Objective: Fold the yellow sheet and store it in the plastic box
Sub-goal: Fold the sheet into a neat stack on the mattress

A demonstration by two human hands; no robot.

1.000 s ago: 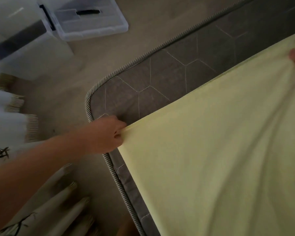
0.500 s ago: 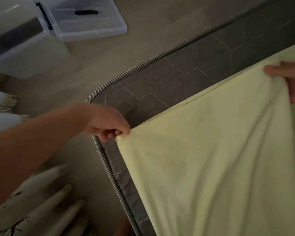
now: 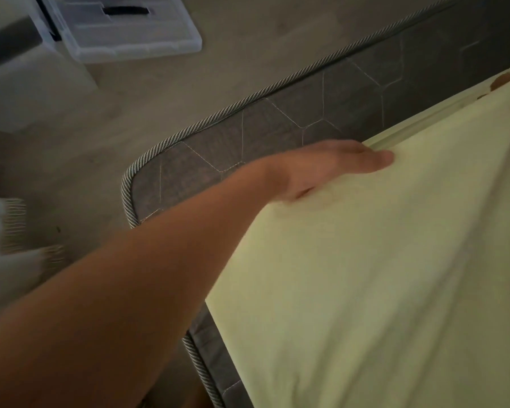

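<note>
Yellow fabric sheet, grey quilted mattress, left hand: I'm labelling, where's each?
Yellow fabric sheet (image 3: 380, 275), head view, flat middle.
Grey quilted mattress (image 3: 277, 128), head view, bare top.
Left hand (image 3: 321, 169), head view, its back.

Bare forearm (image 3: 136, 284) — bare left hand (image 3: 330, 169)

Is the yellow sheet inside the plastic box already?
No, the yellow sheet is still out over the mattress, while the plastic box stands apart on the floor.

Right hand (image 3: 504, 80) mostly hidden behind the yellow sheet (image 3: 365, 275) (only fingertips show); left hand (image 3: 330, 166) blurred.
</note>
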